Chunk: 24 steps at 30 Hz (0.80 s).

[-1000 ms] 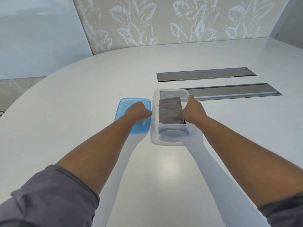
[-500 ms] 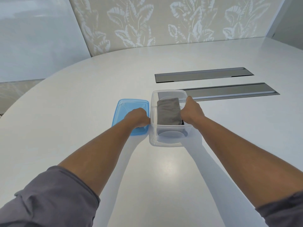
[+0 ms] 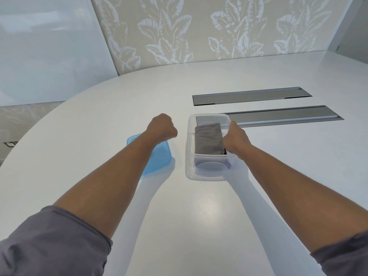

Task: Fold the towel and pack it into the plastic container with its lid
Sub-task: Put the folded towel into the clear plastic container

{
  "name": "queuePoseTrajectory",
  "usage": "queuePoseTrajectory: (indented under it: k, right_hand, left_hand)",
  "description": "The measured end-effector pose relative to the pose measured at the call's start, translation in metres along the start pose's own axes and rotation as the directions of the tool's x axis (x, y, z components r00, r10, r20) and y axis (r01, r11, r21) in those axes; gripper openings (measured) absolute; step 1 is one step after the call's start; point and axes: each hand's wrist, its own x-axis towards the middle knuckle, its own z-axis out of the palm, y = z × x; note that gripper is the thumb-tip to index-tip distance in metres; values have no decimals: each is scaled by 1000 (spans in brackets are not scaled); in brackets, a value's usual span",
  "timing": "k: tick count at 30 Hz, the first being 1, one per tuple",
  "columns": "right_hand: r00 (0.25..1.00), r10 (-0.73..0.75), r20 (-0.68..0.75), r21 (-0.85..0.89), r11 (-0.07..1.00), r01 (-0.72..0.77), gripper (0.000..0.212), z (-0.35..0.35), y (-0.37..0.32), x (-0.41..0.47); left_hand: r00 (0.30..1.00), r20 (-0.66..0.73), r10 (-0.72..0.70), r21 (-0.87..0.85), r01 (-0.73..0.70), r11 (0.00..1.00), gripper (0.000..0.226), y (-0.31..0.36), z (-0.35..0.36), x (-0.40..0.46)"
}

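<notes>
A clear plastic container (image 3: 205, 175) stands on the white table (image 3: 199, 226). A folded grey towel (image 3: 208, 140) lies inside it, towards the right wall. My right hand (image 3: 236, 140) grips the container's right rim, fingers over the edge next to the towel. The blue lid (image 3: 161, 158) is left of the container, tilted and raised off the table, with a shadow under its near edge. My left hand (image 3: 162, 127) is closed in a fist at the lid's far edge and holds it. My forearm hides much of the lid.
Two long grey metal slots (image 3: 251, 96) (image 3: 288, 114) are set into the tabletop behind and right of the container; the nearer one runs under the container's far end. The table's curved edge (image 3: 59, 108) runs at far left. A leaf-patterned wall stands behind.
My left hand has closed on the blue lid and lifted it off the table, tilting it. My right hand stays on the container's right rim. The towel has not moved.
</notes>
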Motion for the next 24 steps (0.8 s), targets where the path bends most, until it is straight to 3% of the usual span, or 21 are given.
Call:
queuePoseTrajectory:
  k: [13,17,24]
  right_hand:
    - [1000,-10,-6,8,1000,10,43,1,3,3]
    - [1000,-20,-7,3,1000,20,46,3,1,4]
    - [1000,-19,-6,-6,1000,19,47,1,-1,3]
  left_hand:
    - [982,-10,-191,138,190,972,22,-31,49,-15]
    - [980,19,-199,103,196,975,13,-36,56,-14]
    - [991,-68,-115,-37,113,993,23,-15,24,-11]
